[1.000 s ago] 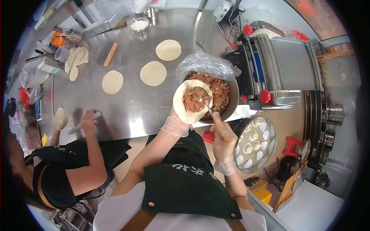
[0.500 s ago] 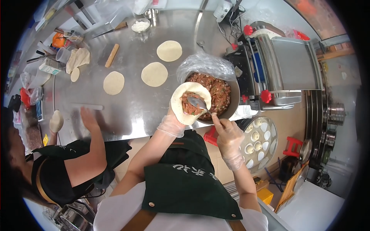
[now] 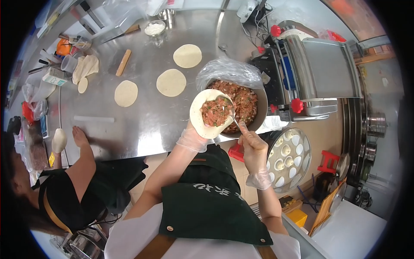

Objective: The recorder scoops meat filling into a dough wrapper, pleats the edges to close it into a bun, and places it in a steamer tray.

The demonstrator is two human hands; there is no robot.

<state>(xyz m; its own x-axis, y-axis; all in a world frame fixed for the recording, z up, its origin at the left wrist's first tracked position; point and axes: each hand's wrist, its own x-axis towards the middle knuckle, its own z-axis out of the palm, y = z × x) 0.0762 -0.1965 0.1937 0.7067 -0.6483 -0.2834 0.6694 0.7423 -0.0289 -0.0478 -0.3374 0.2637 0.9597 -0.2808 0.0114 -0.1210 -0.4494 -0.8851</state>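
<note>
My gloved left hand (image 3: 194, 134) holds up a round dough wrapper (image 3: 197, 115) from beneath; most of its fingers are hidden under the dough. A mound of reddish minced meat filling (image 3: 212, 115) with green bits lies on the wrapper. In my gloved right hand (image 3: 253, 150) is the handle of a metal spoon (image 3: 234, 115), its bowl against the filling's upper right edge. Just behind and right of the wrapper stands a metal pot (image 3: 262, 108) of minced meat (image 3: 246, 101), which the wrapper partly overlaps. Crumpled clear plastic (image 3: 230, 69) hangs over the pot's far rim.
Dough rounds (image 3: 171, 82) and a rolling pin (image 3: 123, 63) lie on the steel table (image 3: 142, 103). A dough roller machine (image 3: 310, 69) stands at right. Below it, a round tray (image 3: 288, 183) holds small filled pieces. At left, a co-worker's hand (image 3: 80, 137) rests near a white stick (image 3: 93, 118).
The spoon has shifted from the middle of the filling to its upper right edge. More filling shows on the wrapper. The co-worker's hand has moved left and nearer the table's front edge.
</note>
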